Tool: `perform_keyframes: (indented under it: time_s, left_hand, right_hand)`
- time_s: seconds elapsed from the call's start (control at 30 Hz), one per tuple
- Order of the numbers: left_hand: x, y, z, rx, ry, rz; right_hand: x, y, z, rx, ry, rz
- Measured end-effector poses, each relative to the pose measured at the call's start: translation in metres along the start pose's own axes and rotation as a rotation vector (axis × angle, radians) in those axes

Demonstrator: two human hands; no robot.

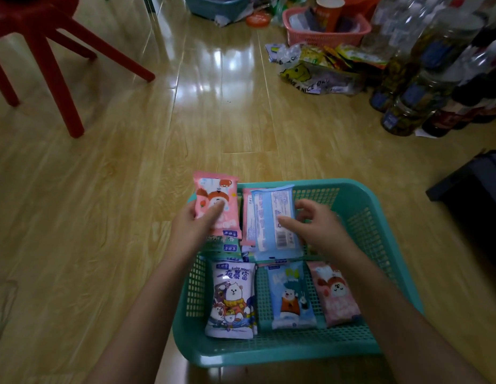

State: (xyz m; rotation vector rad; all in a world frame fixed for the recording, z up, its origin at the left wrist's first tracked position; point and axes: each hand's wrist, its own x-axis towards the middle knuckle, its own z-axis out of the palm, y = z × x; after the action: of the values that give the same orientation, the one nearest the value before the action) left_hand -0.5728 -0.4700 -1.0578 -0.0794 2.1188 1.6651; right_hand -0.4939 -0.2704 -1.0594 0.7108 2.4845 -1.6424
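Note:
A teal mesh basket (363,217) sits on the wooden floor in front of me, holding several wet-wipe packs. My left hand (193,221) holds a pink pack (217,195) above the basket's far left corner, thumb across its front. My right hand (314,224) grips a light blue pack (271,217) lying back side up on a stack at the far side, thumb on top and fingers at its right edge. In the near row lie a white cartoon pack (231,299), a blue bear pack (289,296) and a pink pack (334,293). Green packs (224,243) show beneath the left hand's pack.
A red plastic stool (39,51) stands at the far left. Far right are bottles and jars (424,87), a pile of snack packets (319,67) and a pink basket (324,31) with a paper cup. Another teal basket (216,6) is at the back. A dark object (471,178) lies right.

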Motion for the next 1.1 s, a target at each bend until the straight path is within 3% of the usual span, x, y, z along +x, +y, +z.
perform_keyframes:
  time_s: [0.13,0.23,0.33,0.47,0.6,0.67,0.83,0.93,1.03,1.1]
  left_hand:
    - [-0.028,-0.006,-0.006,-0.116,-0.039,-0.027]
    - [-0.045,-0.012,-0.006,-0.175,-0.039,-0.073]
    - [-0.056,-0.019,0.000,-0.208,-0.072,-0.127]
    - [-0.067,-0.021,0.009,-0.230,-0.110,-0.161]
    - [-0.070,-0.024,0.013,-0.249,-0.127,-0.186]
    - [-0.070,-0.024,0.013,-0.262,-0.133,-0.186]
    - [-0.069,-0.025,0.012,-0.294,-0.128,-0.202]
    - [-0.069,-0.026,0.012,-0.300,-0.135,-0.200]
    - [-0.070,-0.026,0.013,-0.297,-0.143,-0.200]
    - [-0.069,-0.027,0.013,-0.286,-0.145,-0.201]
  right_hand:
    - [-0.045,0.020,-0.018,0.001,0.010,-0.289]
    - [-0.062,0.057,-0.016,-0.276,-0.022,-0.468]
    - [-0.066,0.094,-0.005,-0.513,-0.043,-0.527]
    - [-0.065,0.107,0.005,-0.650,-0.017,-0.516]
    - [-0.063,0.103,0.006,-0.721,-0.094,-0.449]
    - [-0.063,0.100,0.005,-0.618,-0.114,-0.348]
    - [-0.059,0.094,0.013,-0.162,-0.102,0.247]
    - [-0.060,0.091,0.026,-0.376,-0.191,0.436]
    - [-0.067,0.087,0.040,-0.660,-0.235,0.390]
    - [-0.068,0.082,0.043,-0.709,-0.214,0.355]
